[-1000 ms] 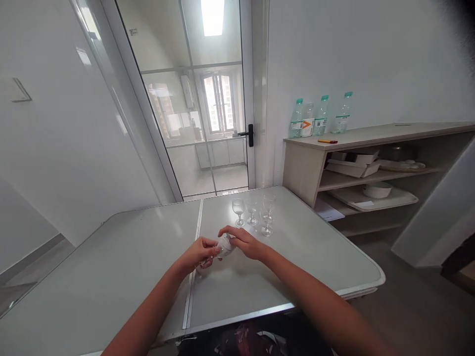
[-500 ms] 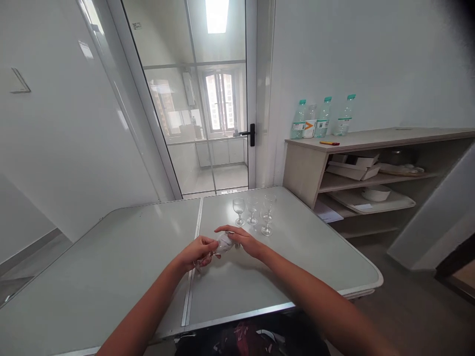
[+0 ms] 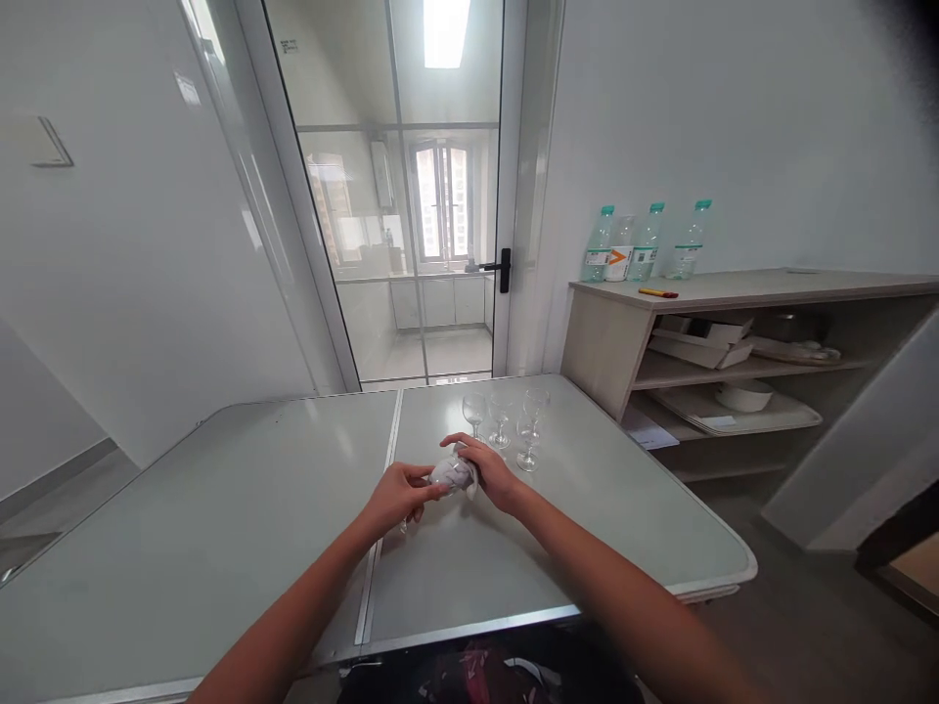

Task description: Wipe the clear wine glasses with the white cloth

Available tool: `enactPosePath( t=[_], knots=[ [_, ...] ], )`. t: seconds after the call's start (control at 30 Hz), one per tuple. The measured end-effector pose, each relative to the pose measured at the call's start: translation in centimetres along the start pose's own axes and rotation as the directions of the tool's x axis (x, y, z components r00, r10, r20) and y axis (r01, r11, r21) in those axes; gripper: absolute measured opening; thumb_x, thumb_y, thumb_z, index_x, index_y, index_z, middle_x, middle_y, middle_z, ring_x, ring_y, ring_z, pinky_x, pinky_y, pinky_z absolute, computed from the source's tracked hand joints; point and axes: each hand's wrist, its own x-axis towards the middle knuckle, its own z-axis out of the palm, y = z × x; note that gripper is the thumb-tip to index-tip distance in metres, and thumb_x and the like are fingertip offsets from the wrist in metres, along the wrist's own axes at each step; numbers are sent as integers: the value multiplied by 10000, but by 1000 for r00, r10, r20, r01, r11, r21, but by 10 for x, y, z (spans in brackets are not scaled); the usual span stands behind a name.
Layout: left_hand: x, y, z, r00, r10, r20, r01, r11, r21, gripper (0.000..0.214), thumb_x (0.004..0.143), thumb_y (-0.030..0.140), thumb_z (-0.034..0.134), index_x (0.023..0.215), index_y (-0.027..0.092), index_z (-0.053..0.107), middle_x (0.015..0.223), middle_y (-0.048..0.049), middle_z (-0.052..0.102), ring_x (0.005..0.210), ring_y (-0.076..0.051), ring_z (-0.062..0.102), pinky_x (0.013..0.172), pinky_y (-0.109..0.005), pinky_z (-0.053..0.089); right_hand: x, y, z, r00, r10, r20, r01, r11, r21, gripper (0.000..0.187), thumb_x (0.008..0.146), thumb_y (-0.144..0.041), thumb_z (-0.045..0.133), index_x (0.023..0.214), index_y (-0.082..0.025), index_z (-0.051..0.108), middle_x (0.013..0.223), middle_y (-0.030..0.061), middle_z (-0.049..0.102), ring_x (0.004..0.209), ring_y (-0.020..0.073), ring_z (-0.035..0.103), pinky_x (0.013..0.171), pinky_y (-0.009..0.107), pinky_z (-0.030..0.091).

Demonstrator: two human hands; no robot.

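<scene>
My left hand (image 3: 396,494) is closed on the stem end of a small wine glass (image 3: 447,476) held on its side above the table (image 3: 256,528). My right hand (image 3: 488,471) grips the bowl of the same glass with a crumpled white tissue wrapped about it. Just beyond my right hand stand several small stemmed glasses (image 3: 514,425), upright in a tight group on the table.
A glass door (image 3: 411,196) with a black handle stands behind the table. To the right is a wooden shelf unit (image 3: 734,362) with water bottles (image 3: 646,242) and an orange pen on top, and trays and a bowl on its shelves.
My hands have stayed together on the glass and turned it slightly. The tissue now shows more over the bowl. The camera has shifted a little.
</scene>
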Motion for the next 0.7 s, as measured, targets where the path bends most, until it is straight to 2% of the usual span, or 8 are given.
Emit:
enactPosePath(
  t=[0.07, 0.17, 0.3, 0.37, 0.47, 0.57, 0.63, 0.7],
  knots=[
    [1, 3, -6, 974, -157, 165, 197, 944, -265, 563, 814, 652, 661, 954, 112, 740, 769, -57, 691, 410, -48, 408, 419, -209, 293, 0, -2, 0, 1000, 0, 26, -2, 999, 49, 338, 753, -330, 647, 1077, -233, 642, 694, -38, 512, 616, 134, 462, 547, 238, 341],
    [3, 3, -13, 919, -262, 293, 373, 816, -441, 622, 793, 698, 656, 988, 110, 716, 821, -75, 704, 389, -13, 348, 396, -194, 231, 3, -1, -2, 998, -36, -48, 43, 988, 148, 463, 699, -301, 719, 1147, -260, 609, 762, -34, 560, 620, 131, 491, 535, 230, 354],
    [3, 1, -11, 965, -213, 149, 252, 909, -333, 640, 757, 623, 745, 1120, 99, 699, 796, -90, 722, 377, -35, 414, 391, -204, 240, 8, -1, -13, 929, -219, -297, 284, 938, 198, 534, 774, -386, 716, 1273, -261, 572, 845, -12, 582, 707, 142, 533, 637, 246, 433],
    [2, 1, -6, 990, -140, 30, 143, 966, -216, 629, 722, 545, 808, 1149, 99, 686, 651, -32, 676, 381, -64, 446, 401, -211, 281, 6, -5, -18, 879, -368, -302, 405, 912, 67, 501, 837, -409, 683, 1303, -268, 563, 946, 7, 604, 807, 158, 555, 734, 263, 455],
    [1, 2, 2, 998, -48, -31, 42, 984, -172, 579, 716, 481, 826, 1132, 122, 647, 586, 29, 612, 400, -73, 456, 427, -218, 360, -3, -12, -17, 888, -458, 42, 455, 863, -220, 366, 890, -421, 653, 1209, -241, 634, 1093, 34, 625, 961, 196, 563, 873, 306, 447],
    [0, 3, 6, 997, -11, -82, -3, 985, -172, 633, 656, 429, 871, 1118, 183, 516, 654, 48, 636, 419, -75, 477, 415, -200, 376, -10, -19, -9, 835, -327, 443, 485, 818, -309, 333, 985, -448, 504, 1100, -201, 696, 1151, 65, 646, 1091, 232, 555, 987, 361, 410],
    [-1, 2, 6, 994, -13, -112, -4, 988, -152, 710, 620, 398, 892, 1099, 235, 393, 656, 80, 635, 425, -77, 473, 410, -180, 361, -11, -22, -7, 792, -285, 540, 491, 822, -287, 394, 1027, -429, 403, 1059, -190, 714, 1219, 82, 638, 1169, 242, 541, 1014, 372, 399],
    [-3, 1, 5, 993, 0, -117, -14, 993, -117, 732, 618, 375, 889, 1047, 264, 306, 660, 100, 639, 450, -80, 481, 440, -174, 369, -11, -26, -9, 795, -240, 557, 471, 823, -317, 351, 1021, -383, 419, 1101, -197, 706, 1251, 83, 632, 1178, 240, 549, 994, 362, 413]
  ],
)
